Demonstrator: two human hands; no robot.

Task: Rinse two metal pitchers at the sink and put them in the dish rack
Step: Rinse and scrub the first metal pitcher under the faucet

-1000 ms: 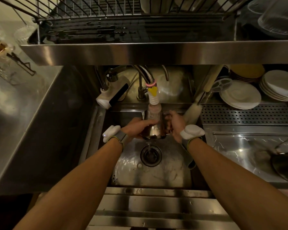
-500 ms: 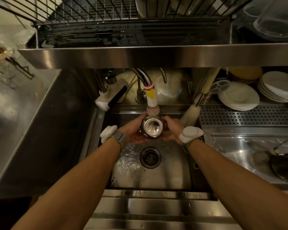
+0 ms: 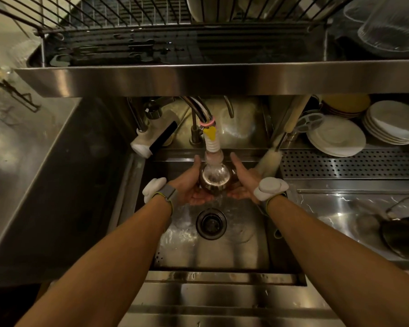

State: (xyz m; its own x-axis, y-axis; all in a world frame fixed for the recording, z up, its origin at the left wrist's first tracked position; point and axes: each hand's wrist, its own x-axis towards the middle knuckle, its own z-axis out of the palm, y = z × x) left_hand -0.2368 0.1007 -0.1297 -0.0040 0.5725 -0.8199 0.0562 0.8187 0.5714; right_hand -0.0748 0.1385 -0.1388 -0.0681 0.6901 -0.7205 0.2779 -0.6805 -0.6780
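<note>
— What are your hands doing at the sink (image 3: 253,253)?

— You are cupping a metal pitcher (image 3: 215,179) between both palms, its mouth facing up, right under the tap nozzle (image 3: 213,151). Your left hand (image 3: 189,185) is pressing against its left side, fingers pointing away from you; your right hand (image 3: 242,181) is bracing the right side the same way. Both grips are grasping the pitcher, palms wrapped round it rather than clenched into fists.

— Is the water running?

— Water is pouring into the pitcher, foaming white inside and spilling over the near edge toward the drain (image 3: 210,223) below.

— And the second pitcher?

— A dark vessel with a handle (image 3: 404,232) is lying on the wet steel worktop (image 3: 328,208) at your right, well apart from your hands; you cannot tell from here whether it is the other pitcher.

— Where is the dish rack?

— The dish rack (image 3: 151,27) is sitting on the shelf (image 3: 198,79) above the tap, with a clear glass container (image 3: 392,22) at its right end. Stacks of white plates (image 3: 335,135) are resting under that shelf, beside a white bottle brush (image 3: 269,159) leaning near your right hand.
</note>
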